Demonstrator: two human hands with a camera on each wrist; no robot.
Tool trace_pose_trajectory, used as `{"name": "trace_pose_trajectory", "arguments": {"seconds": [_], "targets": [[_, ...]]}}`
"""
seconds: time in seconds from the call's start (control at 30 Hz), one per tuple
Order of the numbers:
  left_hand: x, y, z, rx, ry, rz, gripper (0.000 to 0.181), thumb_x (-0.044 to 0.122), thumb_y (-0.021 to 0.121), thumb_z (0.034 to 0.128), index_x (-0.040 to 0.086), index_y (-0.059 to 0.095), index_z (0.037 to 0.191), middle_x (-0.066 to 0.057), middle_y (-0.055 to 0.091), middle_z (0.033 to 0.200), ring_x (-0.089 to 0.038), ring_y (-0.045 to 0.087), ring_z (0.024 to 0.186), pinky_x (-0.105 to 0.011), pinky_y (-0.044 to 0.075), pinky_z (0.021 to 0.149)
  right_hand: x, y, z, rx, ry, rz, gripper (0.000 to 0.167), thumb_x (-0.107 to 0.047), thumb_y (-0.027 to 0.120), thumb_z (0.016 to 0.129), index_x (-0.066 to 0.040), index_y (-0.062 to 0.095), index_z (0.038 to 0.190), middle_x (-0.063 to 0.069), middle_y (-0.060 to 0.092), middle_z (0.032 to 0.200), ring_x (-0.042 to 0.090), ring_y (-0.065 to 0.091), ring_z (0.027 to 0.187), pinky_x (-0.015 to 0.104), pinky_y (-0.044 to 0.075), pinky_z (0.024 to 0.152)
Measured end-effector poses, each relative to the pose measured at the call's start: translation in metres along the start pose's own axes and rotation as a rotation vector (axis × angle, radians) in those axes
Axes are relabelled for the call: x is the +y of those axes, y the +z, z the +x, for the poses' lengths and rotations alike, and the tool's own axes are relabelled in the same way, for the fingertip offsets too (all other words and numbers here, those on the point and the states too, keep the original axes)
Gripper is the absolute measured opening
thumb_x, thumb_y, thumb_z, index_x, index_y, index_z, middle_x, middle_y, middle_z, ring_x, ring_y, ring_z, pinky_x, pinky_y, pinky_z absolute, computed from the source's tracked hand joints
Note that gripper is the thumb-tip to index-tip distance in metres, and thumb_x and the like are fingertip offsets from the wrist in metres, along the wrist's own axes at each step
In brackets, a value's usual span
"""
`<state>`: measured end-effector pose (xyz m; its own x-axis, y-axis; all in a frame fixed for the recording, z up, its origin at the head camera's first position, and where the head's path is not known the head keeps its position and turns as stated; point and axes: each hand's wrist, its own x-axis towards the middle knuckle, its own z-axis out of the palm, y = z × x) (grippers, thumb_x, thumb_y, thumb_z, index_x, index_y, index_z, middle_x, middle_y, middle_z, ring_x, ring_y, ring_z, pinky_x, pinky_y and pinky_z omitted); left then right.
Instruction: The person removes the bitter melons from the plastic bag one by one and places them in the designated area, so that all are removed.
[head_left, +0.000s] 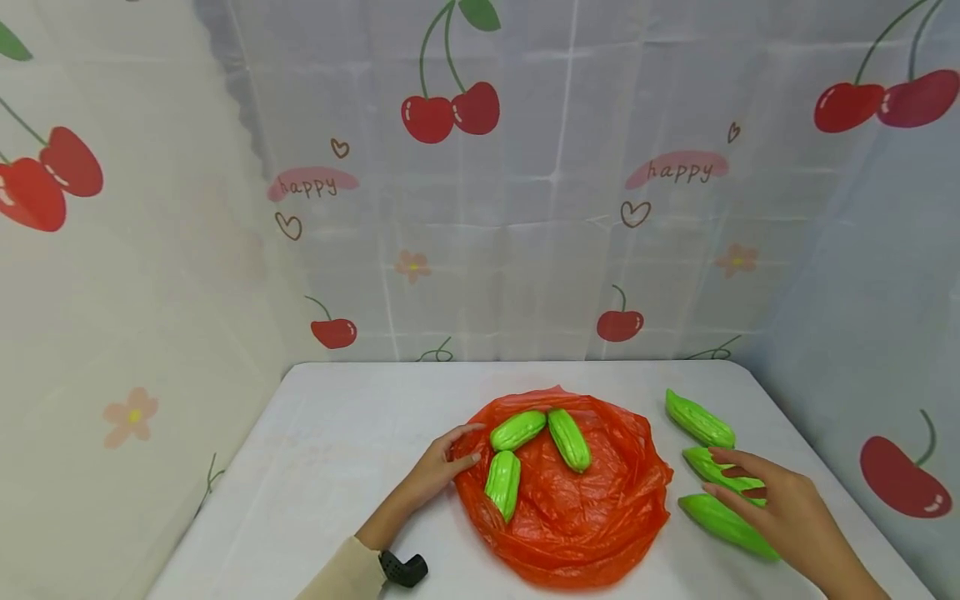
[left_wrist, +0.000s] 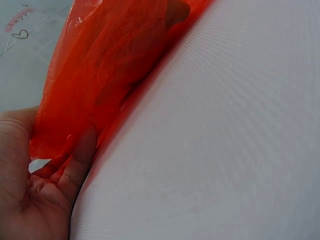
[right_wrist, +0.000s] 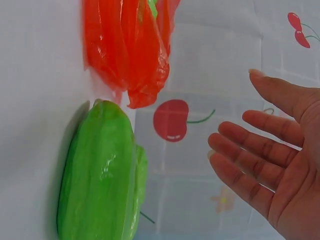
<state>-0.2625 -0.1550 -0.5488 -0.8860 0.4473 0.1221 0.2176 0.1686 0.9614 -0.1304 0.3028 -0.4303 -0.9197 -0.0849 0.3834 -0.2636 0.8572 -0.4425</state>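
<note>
A white table (head_left: 352, 417) with rounded far corners stands against a pale, fold-creased printed sheet (head_left: 517, 275), with similar cherry-printed sheeting along the left and right. A cherry pair (head_left: 452, 112) with a green leaf (head_left: 481, 13) hangs high in the middle of the back sheet's print. Lower, the word "happy" appears twice on pink smears (head_left: 677, 169), near brown outlined hearts (head_left: 635, 214). Single red cherries (head_left: 333, 332) and peach flowers with yellow centres (head_left: 412, 266) fill the rows below.
</note>
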Motion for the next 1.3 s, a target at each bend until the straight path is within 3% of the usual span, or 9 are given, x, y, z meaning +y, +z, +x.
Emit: {"name": "trace_pose_trajectory", "arguments": {"seconds": [0.17,0.3,0.4,0.63,0.83,1.03,1.3], "targets": [[0.0,0.0,-0.001,0.001,-0.003,0.001,0.048,0.02,0.065,0.1003,0.02,0.052,0.147,-0.005,0.048,0.152,-0.025,0.048,0.134,-0.027,0.049,0.101,-0.013,0.008,0.009,-0.007,-0.007,0.032,0.052,-0.024,0.088,0.08,-0.005,0.069,0.124,0.012,0.073,0.109,0.029,0.07,0.09,0.028,0.06,0.062],[0.002,0.0,-0.001,-0.001,-0.007,-0.003,0.048,0.019,0.065,0.1006,0.02,0.052,0.147,-0.005,0.048,0.152,-0.025,0.047,0.135,-0.029,0.048,0.103,-0.02,0.013,0.017,0.005,-0.038,0.069,0.056,-0.021,0.086,0.083,-0.007,0.064,0.132,0.009,0.072,0.112,0.016,0.07,0.09,0.026,0.059,0.064],[0.004,0.001,-0.002,-0.005,-0.011,-0.008,0.048,0.019,0.064,0.1009,0.02,0.052,0.147,-0.005,0.047,0.153,-0.026,0.048,0.135,-0.03,0.049,0.102,-0.025,0.017,0.02,0.007,-0.056,0.1,0.061,-0.019,0.085,0.084,-0.008,0.059,0.139,0.009,0.071,0.115,0.013,0.069,0.091,0.024,0.058,0.065],[0.005,0.0,-0.002,-0.004,-0.005,-0.026,0.048,0.017,0.064,0.1009,0.017,0.051,0.147,-0.008,0.05,0.15,-0.025,0.053,0.128,-0.025,0.052,0.095,-0.037,0.025,0.034,-0.045,-0.065,0.187,0.068,-0.022,0.079,0.09,-0.009,0.048,0.149,0.015,0.066,0.126,0.031,0.068,0.101,0.023,0.058,0.07],[0.003,0.001,-0.001,-0.013,-0.007,-0.035,0.048,0.018,0.064,0.1008,0.017,0.051,0.147,-0.008,0.051,0.149,-0.025,0.055,0.125,-0.025,0.053,0.093,-0.045,0.041,0.043,-0.065,-0.081,0.208,0.066,-0.021,0.08,0.09,-0.006,0.05,0.147,0.014,0.066,0.126,0.033,0.067,0.104,0.029,0.06,0.071],[0.001,0.002,-0.001,-0.01,-0.011,-0.028,0.049,0.019,0.065,0.1005,0.019,0.052,0.147,-0.006,0.05,0.15,-0.024,0.053,0.128,-0.026,0.052,0.095,-0.052,0.056,0.052,-0.107,-0.024,0.223,0.069,-0.032,0.078,0.091,-0.01,0.047,0.15,0.014,0.066,0.127,0.033,0.065,0.108,0.034,0.061,0.075],[0.001,-0.001,-0.001,-0.009,0.005,-0.03,0.048,0.02,0.065,0.1007,0.018,0.052,0.147,-0.008,0.05,0.15,-0.025,0.054,0.126,-0.026,0.054,0.093,-0.058,0.075,0.066,-0.088,-0.025,0.225,0.078,-0.032,0.077,0.091,-0.012,0.037,0.156,0.02,0.062,0.133,0.038,0.066,0.107,0.046,0.061,0.075]]}}
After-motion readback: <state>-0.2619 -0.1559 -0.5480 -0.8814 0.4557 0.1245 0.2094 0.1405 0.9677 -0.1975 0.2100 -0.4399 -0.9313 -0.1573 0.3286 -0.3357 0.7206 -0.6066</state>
